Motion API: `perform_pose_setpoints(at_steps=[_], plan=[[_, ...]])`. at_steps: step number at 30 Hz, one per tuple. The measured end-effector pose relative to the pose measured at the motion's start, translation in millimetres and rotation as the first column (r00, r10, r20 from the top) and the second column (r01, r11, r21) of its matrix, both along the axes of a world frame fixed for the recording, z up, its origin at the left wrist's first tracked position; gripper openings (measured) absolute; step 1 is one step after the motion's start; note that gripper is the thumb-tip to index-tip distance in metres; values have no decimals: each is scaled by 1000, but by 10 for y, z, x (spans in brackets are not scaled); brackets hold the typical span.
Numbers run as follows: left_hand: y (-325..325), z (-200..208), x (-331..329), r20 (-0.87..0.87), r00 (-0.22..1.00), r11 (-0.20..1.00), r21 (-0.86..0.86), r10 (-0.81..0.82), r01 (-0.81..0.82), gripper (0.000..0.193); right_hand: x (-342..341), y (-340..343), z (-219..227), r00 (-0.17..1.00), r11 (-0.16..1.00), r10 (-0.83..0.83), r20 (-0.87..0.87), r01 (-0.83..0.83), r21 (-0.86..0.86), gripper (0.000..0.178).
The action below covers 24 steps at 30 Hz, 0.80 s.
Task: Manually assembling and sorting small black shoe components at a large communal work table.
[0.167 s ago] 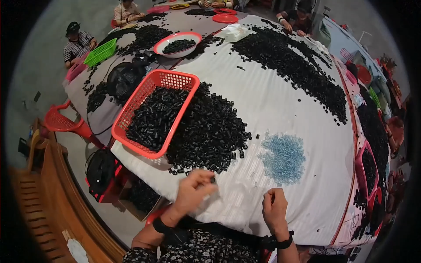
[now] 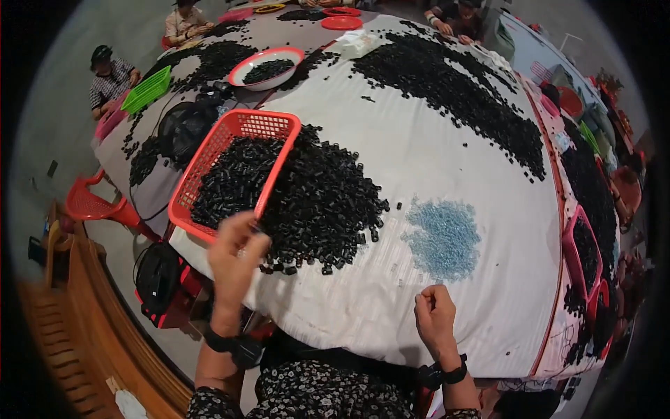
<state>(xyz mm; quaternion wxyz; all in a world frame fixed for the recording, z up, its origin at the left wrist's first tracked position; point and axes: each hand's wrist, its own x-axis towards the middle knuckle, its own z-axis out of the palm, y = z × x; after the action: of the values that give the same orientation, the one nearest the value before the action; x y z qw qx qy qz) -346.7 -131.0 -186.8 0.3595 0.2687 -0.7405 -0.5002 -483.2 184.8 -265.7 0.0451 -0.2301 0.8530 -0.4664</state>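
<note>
My left hand (image 2: 236, 255) is raised over the near right corner of a red plastic basket (image 2: 183, 215), slightly blurred, its thumb and fingers pinched. A small dark piece shows at its fingertips, seemingly one of the short black plastic parts. Such parts fill the basket, and a large black heap (image 2: 324, 202) lies against its right side. Over the white cloth, my right hand (image 2: 436, 311) is closed with its fingers curled; what they hold, if anything, is hidden. Just beyond it spreads a pile of small, clear bluish pieces (image 2: 444, 241).
A red-rimmed white bowl (image 2: 300, 59) and a green basket (image 2: 148, 91) stand farther back. A long band of black parts (image 2: 453, 91) crosses the far right. Several people sit around the table. A red stool (image 2: 94, 197) stands at the left.
My left hand has moved left and away from me, from the heap's near edge to the basket's corner. My right hand keeps about the same place on the cloth. The view has shifted slightly.
</note>
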Motion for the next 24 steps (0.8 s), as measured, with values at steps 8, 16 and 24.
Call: perform_pose_setpoints(at_steps=[8, 16, 24], plan=[[-162, 55, -94, 17, 975, 871, -453, 221, -189, 26, -38, 53, -120, 998, 999, -35, -54, 35, 6, 11], [567, -632, -238, 339, 887, 738, -501, -313, 452, 18, -6, 16, -63, 987, 1000, -17, -159, 18, 6, 12], [606, -762, -352, 410, 877, 667, -584, -249, 462, 21, -21, 0, -71, 994, 1000, -16, -106, 16, -3, 12]])
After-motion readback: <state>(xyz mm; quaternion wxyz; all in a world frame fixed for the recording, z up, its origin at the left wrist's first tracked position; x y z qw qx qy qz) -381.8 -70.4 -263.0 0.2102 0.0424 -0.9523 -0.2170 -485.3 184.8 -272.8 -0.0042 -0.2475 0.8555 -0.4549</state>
